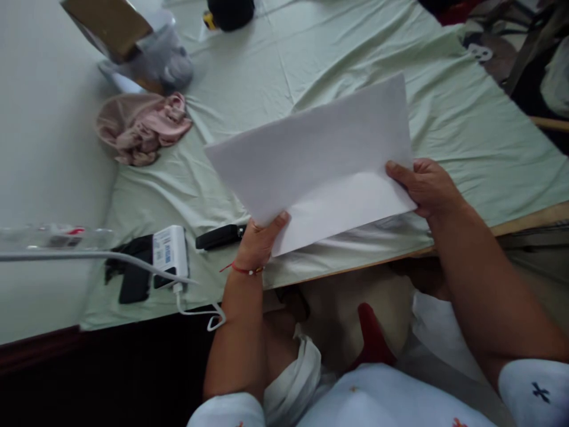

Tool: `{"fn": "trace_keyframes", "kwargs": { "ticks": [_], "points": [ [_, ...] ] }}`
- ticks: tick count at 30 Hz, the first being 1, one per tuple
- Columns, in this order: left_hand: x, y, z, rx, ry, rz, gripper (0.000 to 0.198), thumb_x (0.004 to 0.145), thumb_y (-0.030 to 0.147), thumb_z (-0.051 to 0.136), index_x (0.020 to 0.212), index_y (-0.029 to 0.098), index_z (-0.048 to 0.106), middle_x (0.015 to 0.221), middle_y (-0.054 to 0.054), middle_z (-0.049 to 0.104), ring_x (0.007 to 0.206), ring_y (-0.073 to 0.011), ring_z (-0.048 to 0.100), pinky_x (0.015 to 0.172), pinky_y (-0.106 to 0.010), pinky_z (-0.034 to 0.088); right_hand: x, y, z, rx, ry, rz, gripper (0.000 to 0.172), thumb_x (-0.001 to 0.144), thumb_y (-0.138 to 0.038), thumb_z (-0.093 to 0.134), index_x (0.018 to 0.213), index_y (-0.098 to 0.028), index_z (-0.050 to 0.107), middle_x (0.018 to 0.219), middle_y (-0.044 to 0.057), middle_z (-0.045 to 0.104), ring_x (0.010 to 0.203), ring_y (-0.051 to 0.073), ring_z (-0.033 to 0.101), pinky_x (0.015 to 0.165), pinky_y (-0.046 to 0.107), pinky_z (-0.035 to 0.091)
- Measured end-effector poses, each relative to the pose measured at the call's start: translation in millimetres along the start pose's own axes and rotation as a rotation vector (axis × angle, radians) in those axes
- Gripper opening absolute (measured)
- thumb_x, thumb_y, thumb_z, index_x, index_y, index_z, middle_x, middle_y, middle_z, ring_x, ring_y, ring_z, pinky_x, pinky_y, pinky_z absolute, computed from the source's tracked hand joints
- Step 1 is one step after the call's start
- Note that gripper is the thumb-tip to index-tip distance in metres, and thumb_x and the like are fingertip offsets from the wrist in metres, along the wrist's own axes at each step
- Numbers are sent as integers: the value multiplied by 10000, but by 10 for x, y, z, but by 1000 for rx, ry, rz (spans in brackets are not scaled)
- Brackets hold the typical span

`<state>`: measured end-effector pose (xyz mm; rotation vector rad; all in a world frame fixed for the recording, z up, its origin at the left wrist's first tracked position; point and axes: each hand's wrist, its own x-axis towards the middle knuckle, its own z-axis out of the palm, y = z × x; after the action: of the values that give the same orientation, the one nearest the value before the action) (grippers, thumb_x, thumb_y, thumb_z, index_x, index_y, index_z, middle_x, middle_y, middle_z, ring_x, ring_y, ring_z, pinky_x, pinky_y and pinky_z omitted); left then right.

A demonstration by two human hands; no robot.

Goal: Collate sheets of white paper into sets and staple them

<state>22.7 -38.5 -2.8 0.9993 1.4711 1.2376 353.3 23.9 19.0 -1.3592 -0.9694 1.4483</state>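
Note:
A folded sheet of white paper is held above a table covered in pale green cloth. My left hand pinches the sheet's near left corner, thumb on top; a red thread band is on that wrist. My right hand grips the sheet's near right corner, thumb lying across the paper. The paper tilts up away from me, and its lower part looks like a folded flap.
A crumpled pink cloth lies at the left, with a clear plastic bag and a brown box behind it. A white charger with a cable, black items and a black pen-like object sit near the table's front edge.

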Motion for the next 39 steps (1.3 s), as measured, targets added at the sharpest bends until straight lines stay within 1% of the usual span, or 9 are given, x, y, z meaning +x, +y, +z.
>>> {"fn": "trace_keyframes", "kwargs": {
  "ticks": [5,9,12,14,17,21,25,30,39],
  "points": [
    [45,-18,-94,53,30,81,579,687,607,941,1072,205,778,1233,-126,811,1159,-281,735,1071,-437,621,-21,12,-18,27,-180,132,342,652,-386,1008,863,-221,794,974,32,821,836,193,753,592,257,653],
    [21,-18,-138,36,-2,115,516,711,612,935,998,211,787,1165,-100,830,1118,-248,752,1024,-370,628,-37,20,33,-12,-164,119,282,654,-328,993,793,-210,779,904,20,784,755,145,693,516,200,608],
    [-23,41,-135,-10,-126,4,509,731,645,919,885,188,756,931,-93,839,861,-218,785,730,-303,636,-22,29,67,23,-89,19,304,637,-342,999,752,-224,743,835,-11,735,687,119,631,501,197,603],
    [-52,100,-137,4,-257,-114,550,748,690,890,770,173,705,793,-107,818,631,-181,732,522,-261,528,-15,25,85,45,-67,-29,310,641,-352,1003,760,-233,743,858,-15,738,691,116,629,517,202,616],
    [-85,181,-157,18,-338,-195,619,761,732,862,660,160,649,734,-140,809,448,-109,597,405,-225,372,-33,-5,130,-29,-63,-29,262,700,-342,975,739,-214,750,829,7,741,658,121,653,505,205,603],
    [-110,229,-210,43,-356,-218,630,758,744,855,644,141,715,567,-93,725,395,-84,507,384,-212,319,-89,-63,201,-251,-94,50,249,826,-287,905,692,-169,730,640,28,675,560,126,674,443,160,502],
    [-134,231,-295,79,-371,-232,641,808,745,799,610,136,760,410,-57,583,347,-74,427,365,-211,233,-98,-89,166,-218,-130,113,247,808,-281,922,710,-158,733,639,45,695,519,125,662,435,155,499],
    [-192,270,-378,-20,-342,-254,628,750,712,868,537,142,715,523,-110,706,337,-53,414,349,-201,213,-60,-85,44,-84,-170,210,206,725,-267,947,789,-170,777,797,78,778,535,137,684,417,166,520],
    [-225,292,-417,-81,-369,-268,597,735,683,895,562,147,695,536,-103,721,325,-55,429,335,-194,198,-72,-90,83,-199,-269,260,170,717,-288,936,727,-170,814,758,104,769,622,165,692,463,189,540]
  ]
}}
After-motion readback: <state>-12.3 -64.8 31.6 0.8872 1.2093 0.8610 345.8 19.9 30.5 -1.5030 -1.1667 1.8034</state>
